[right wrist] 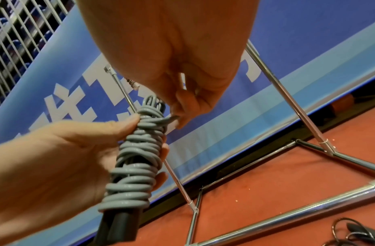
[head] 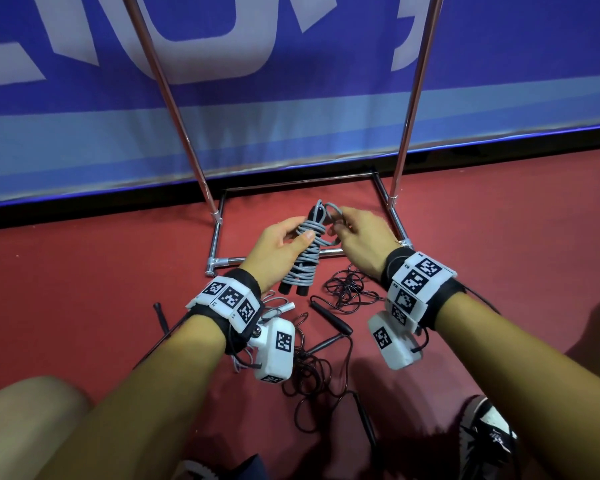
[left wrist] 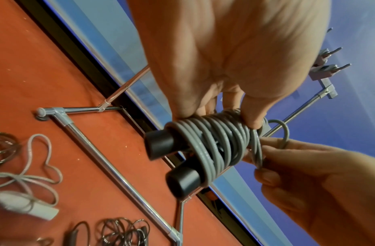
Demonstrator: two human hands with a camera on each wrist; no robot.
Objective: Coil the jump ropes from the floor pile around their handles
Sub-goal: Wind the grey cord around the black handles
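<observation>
A grey jump rope is wound in many turns round its two black handles, held upright above the floor. My left hand grips the bundle round its middle, thumb across the coils. My right hand pinches the last loose grey loop near the top of the bundle. Loose thin black ropes with black handles lie tangled on the red floor below my wrists. Another pale grey rope lies on the floor at the left.
A chrome stand's base frame lies on the floor around and behind the bundle, with two slanted poles rising from it. A blue banner runs along the back. My knee and shoe sit at the lower corners.
</observation>
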